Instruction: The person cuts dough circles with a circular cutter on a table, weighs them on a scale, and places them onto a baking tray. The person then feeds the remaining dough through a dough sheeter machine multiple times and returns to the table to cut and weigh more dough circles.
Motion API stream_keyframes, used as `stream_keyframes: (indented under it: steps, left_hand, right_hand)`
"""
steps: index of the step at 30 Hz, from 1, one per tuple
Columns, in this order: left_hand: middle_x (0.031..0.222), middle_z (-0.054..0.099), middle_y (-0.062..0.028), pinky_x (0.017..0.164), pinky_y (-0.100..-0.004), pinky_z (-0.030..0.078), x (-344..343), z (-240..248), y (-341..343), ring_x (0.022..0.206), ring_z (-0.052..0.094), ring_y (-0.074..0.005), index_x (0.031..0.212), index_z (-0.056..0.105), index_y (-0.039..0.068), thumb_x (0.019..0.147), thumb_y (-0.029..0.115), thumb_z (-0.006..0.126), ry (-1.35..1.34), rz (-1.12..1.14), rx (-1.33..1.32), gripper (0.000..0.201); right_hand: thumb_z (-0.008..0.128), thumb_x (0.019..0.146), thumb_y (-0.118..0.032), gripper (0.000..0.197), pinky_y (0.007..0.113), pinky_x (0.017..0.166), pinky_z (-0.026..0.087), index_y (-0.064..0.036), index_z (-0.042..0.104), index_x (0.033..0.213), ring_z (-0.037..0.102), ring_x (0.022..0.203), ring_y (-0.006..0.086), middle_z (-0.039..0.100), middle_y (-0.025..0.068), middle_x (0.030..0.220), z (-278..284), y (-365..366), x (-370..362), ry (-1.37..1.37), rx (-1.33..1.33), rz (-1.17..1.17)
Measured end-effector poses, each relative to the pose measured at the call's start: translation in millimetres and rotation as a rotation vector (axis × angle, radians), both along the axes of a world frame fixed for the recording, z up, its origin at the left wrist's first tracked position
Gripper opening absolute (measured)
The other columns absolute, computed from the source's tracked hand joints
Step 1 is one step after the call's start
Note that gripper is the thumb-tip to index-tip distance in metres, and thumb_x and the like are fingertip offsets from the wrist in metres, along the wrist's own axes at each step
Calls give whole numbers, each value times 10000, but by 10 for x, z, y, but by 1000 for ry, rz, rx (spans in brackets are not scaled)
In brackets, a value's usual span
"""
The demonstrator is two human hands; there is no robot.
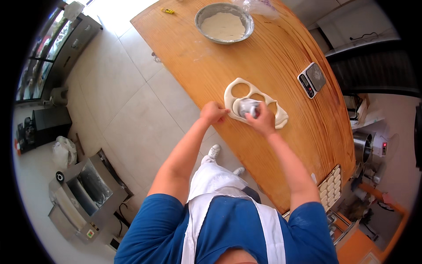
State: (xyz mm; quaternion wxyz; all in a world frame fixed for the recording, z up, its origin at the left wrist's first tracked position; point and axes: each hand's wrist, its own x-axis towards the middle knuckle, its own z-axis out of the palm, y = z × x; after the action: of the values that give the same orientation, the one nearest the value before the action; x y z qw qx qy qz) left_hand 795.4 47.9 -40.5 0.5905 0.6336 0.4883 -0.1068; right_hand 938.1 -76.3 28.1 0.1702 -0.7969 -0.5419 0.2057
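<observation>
A flat sheet of white dough (pixel 230 93) lies on the wooden table, with several round holes cut through it. My right hand (pixel 263 121) is closed around a shiny cup-like round cutter (pixel 247 108), which is tilted over the sheet and slightly blurred. A pale dough edge shows at the cutter's left side. My left hand (pixel 212 113) is at the table's near edge, fingers pinched together at the left rim of the sheet. Its fingertips seem to grip that rim.
A metal bowl (pixel 198 27) holding floury dough stands at the table's far end, beside a clear plastic bag (pixel 259 6). A digital scale (pixel 314 76) sits to the right. A tray of round dough pieces (pixel 337 193) is at the lower right. A yellow cutter knife (pixel 167 11) lies far left.
</observation>
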Motion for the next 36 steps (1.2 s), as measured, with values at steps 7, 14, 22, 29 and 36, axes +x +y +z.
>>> stream_keyframes:
  steps: [7, 14, 22, 29, 36]
  left_hand:
    - [825, 573, -115, 629, -305, 451, 116, 328, -229, 763, 559, -208, 836, 533, 10, 709, 116, 570, -313, 17, 738, 169]
    - [951, 517, -119, 731, -314, 438, 803, 419, -37, 917, 508, -230, 923, 471, 46, 627, 141, 559, 255, -710, 784, 323]
    - [855, 554, -90, 693, -304, 443, 425, 409, 159, 798, 540, -236, 879, 527, 44, 577, 188, 679, -79, -721, 874, 368]
    - [900, 561, -64, 668, -273, 480, 360, 942, -391, 794, 556, -143, 993, 496, 12, 779, 93, 527, -683, 108, -462, 231]
    - [865, 568, -48, 630, -201, 429, 489, 1004, -1855, 756, 530, -86, 986, 490, 8, 756, 49, 562, -606, -271, -519, 245]
  right_hand:
    - [666, 595, -191, 326, 268, 500, 380, -35, 442, 772, 454, 548, 149, 477, 44, 636, 336, -1122, -232, 338, 585, -655]
    - [664, 586, -219, 357, 380, 571, 418, -45, 444, 807, 515, 645, 296, 525, 121, 695, 166, -1876, -479, -15, 37, -531]
    - [653, 628, -222, 377, 385, 681, 406, -9, 440, 855, 487, 803, 319, 507, 167, 853, -58, -2229, -415, -62, -64, -609]
    - [629, 675, -217, 372, 377, 719, 404, 20, 463, 909, 492, 827, 312, 516, 168, 879, 344, -2116, -315, -23, -107, -588]
    - [615, 701, -202, 364, 299, 679, 411, 30, 487, 950, 527, 767, 205, 546, 146, 837, 385, -2164, -541, 867, 575, -760]
